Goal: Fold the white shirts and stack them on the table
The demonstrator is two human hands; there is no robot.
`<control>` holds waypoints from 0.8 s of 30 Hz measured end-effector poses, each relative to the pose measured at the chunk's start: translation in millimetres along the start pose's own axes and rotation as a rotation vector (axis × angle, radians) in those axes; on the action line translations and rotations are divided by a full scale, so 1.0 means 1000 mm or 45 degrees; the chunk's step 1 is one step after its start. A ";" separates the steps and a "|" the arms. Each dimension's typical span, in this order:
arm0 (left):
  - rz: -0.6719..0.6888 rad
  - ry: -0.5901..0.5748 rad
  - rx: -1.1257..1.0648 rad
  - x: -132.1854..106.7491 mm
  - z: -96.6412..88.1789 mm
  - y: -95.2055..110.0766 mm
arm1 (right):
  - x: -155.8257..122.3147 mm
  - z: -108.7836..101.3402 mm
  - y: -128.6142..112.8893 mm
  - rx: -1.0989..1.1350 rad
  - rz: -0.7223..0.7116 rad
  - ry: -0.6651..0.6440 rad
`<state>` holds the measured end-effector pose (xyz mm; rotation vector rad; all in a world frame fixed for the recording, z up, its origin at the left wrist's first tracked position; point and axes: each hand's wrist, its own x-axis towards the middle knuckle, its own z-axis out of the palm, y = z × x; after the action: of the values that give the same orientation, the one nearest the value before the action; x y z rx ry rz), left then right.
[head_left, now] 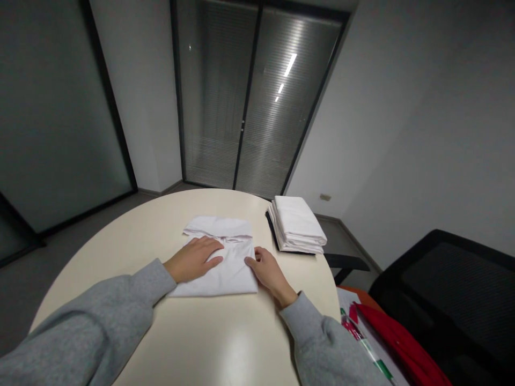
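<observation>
A folded white garment [235, 271], perhaps a shirt, lies on the round cream table [193, 332] in front of me. Its far end forms a separate band [217, 226] with a small rumpled gap below it. My left hand [195, 258] rests flat on the garment's left half, fingers stretched out and thumb apart. At the right edge, my right hand [267, 269] pinches the cloth between thumb and curled fingers; the fingertips are partly hidden. Both hands come out of grey sleeves.
A neat stack of folded white cloth [300, 222] sits on a dark flat base [272, 230] near the table's right rim. Right of the table stand a black mesh chair [450, 295] and a red item [402, 338] beside clear packaging. Glass doors [257, 96] are behind.
</observation>
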<state>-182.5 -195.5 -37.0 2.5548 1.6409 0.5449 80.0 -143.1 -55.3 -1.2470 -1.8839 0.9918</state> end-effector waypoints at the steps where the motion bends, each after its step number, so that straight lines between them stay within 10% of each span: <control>1: -0.008 0.004 -0.006 0.000 -0.002 0.000 | -0.001 -0.001 -0.002 -0.015 -0.007 0.013; 9: -0.134 -0.042 -0.021 -0.005 -0.040 0.003 | -0.028 -0.009 -0.032 0.034 -0.208 0.054; 15: -0.066 -0.047 -0.331 -0.034 -0.085 0.024 | -0.086 -0.022 -0.058 0.302 -0.364 -0.220; 24: -0.102 -0.150 -0.725 -0.034 -0.088 0.003 | -0.139 -0.010 -0.017 -0.041 -0.751 -0.770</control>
<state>-221.0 -239.2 37.2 2.0564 1.3035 0.7152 126.9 -275.6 -51.6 -0.3444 -2.5182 1.0675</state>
